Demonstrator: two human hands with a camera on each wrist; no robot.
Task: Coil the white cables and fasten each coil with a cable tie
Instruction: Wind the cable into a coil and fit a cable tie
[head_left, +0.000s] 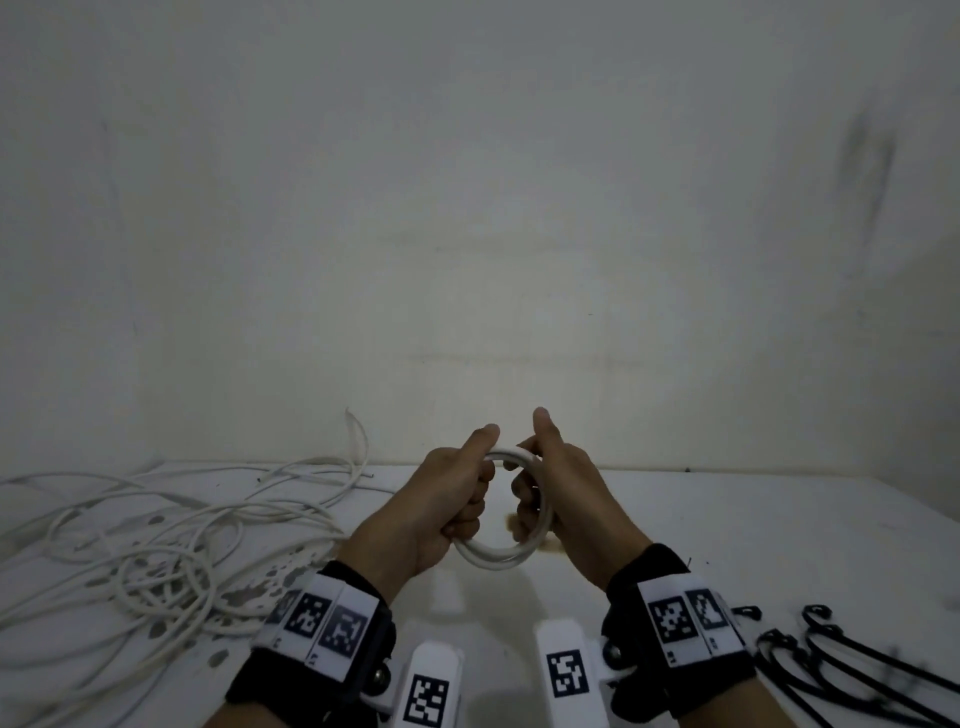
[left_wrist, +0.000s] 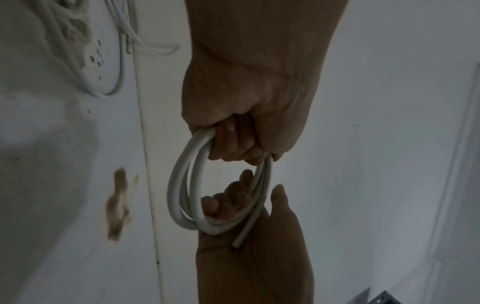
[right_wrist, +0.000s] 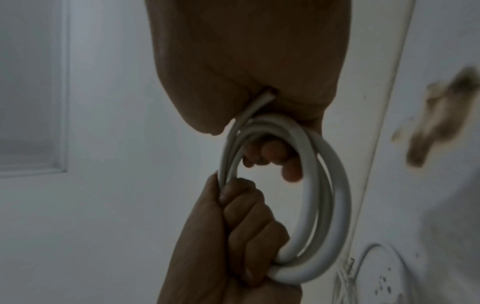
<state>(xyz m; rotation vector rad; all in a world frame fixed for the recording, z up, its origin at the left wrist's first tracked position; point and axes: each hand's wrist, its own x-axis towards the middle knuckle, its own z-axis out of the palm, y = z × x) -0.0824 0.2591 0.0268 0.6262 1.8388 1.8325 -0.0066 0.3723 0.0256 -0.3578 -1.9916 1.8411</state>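
Note:
A small coil of white cable (head_left: 493, 558) is held upright above the white table, between both hands. My left hand (head_left: 447, 509) grips the coil's left side with its fingers curled through the ring and the thumb lying along the top. My right hand (head_left: 566, 499) grips the right side, thumb pointing up. In the left wrist view the coil (left_wrist: 182, 185) has about three turns, and a loose cable end (left_wrist: 241, 236) lies across the right palm. In the right wrist view that cable end (right_wrist: 262, 100) is tucked under the right hand (right_wrist: 246, 72).
A tangle of loose white cables (head_left: 156, 545) covers the table's left side. Several black cable ties (head_left: 831, 660) lie at the near right. A pale wall stands close behind the table (head_left: 727, 519). A brown stain (left_wrist: 116, 205) marks the surface below the coil.

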